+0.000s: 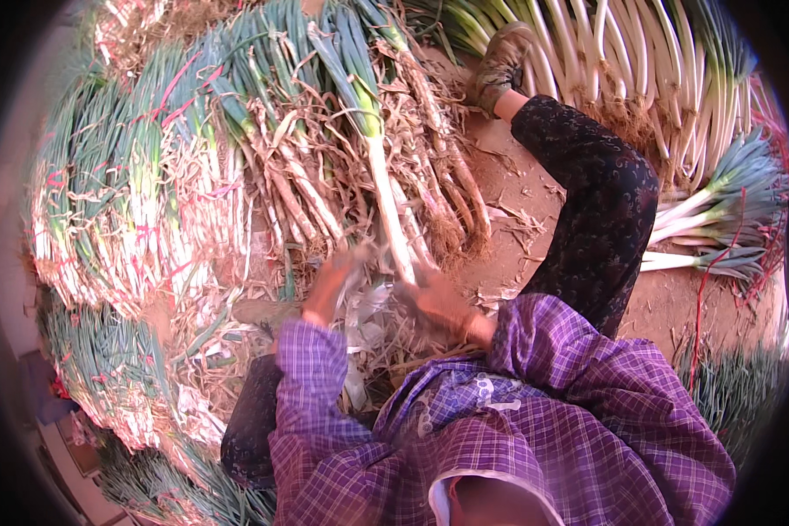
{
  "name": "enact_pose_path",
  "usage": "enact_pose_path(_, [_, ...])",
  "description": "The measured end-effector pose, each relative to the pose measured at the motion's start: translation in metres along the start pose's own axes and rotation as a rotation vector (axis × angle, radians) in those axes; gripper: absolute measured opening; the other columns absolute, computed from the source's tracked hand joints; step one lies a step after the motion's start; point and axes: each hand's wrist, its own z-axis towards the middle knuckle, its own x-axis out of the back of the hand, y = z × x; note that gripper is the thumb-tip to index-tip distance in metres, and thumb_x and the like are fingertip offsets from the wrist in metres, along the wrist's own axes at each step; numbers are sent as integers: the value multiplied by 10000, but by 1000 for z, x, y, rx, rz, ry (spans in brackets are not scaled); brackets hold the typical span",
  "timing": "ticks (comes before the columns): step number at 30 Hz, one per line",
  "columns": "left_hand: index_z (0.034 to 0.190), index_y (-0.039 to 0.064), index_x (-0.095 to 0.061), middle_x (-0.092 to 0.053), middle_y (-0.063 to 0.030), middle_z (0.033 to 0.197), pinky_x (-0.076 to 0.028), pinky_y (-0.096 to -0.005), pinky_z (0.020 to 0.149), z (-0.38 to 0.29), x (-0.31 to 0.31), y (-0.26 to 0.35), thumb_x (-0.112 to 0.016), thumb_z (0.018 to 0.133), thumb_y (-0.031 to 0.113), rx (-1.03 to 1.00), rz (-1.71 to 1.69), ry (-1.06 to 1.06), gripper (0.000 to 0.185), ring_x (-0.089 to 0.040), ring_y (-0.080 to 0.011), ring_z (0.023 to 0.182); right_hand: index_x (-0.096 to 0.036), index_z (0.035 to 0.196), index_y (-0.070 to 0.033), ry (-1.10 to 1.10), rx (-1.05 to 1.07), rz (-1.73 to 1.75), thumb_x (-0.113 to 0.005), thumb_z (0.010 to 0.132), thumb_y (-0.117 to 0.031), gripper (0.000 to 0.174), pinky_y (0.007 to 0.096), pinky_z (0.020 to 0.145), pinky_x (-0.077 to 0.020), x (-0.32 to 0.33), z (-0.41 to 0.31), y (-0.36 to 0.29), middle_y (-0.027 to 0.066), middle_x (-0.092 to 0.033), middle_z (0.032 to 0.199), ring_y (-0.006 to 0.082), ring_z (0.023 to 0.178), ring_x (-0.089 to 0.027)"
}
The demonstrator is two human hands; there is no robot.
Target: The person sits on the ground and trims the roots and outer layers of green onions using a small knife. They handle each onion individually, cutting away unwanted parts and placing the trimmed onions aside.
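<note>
A long leek-like green onion [384,191] with a clean white stalk and green leaves lies in front of me, its root end towards me. My right hand [440,302] closes round that lower end. Left of it, my left hand [335,283] is blurred over the dry husks, and its fingers cannot be made out clearly. Unpeeled green onions [296,184] with brown outer skins and shaggy roots [447,233] lie just beyond both hands. Loose peeled skins [368,329] are heaped between my forearms.
Peeled onions [605,59] lie in a thick row at the upper right, and a smaller group [690,217] lies beyond my right knee. Red ties [703,289] hang nearby. Bundled onions [138,197] cover the left side. My shoe [503,66] rests on the earthen floor [519,177].
</note>
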Motion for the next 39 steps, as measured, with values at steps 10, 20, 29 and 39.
enact_pose_path(10, [858, 1, -624, -646, -91, 791, -541, -356, 649, 75, 6, 150, -606, 931, 193, -584, -926, 295, 207, -619, -215, 674, -513, 1289, -24, 218, 278, -194, -585, 951, -177, 378, 384, 741, -506, -37, -53, 18, 197, -640, 935, 264, 828, -622])
enact_pose_path(20, [1320, 44, -565, -663, -201, 1127, -504, -419, 927, -17, -10, -44, -691, 879, 179, -333, 143, -76, 478, -612, -301, 1083, -517, 1207, 5, 276, 195, -476, -624, 897, -253, 417, 533, 732, -511, 13, 13, 28, 294, -649, 915, 465, 841, -644])
enact_pose_path(29, [1057, 73, -686, -683, -153, 1041, -495, -402, 896, -13, -9, -206, -620, 901, 146, -67, 844, -126, 185, -633, -298, 1039, -477, 980, 27, 452, 378, -633, -629, 892, -198, 286, 488, 614, -509, 19, 25, -25, 237, -619, 729, 427, 660, -631])
enact_pose_path(39, [980, 118, -691, -683, -83, 949, -549, -357, 745, -35, -1, -96, -648, 862, 153, -893, 810, -91, 131, -666, -249, 924, -438, 1032, 59, 300, 366, -796, -552, 924, -158, 268, 489, 557, -535, -14, 8, -32, 251, -625, 762, 428, 679, -658])
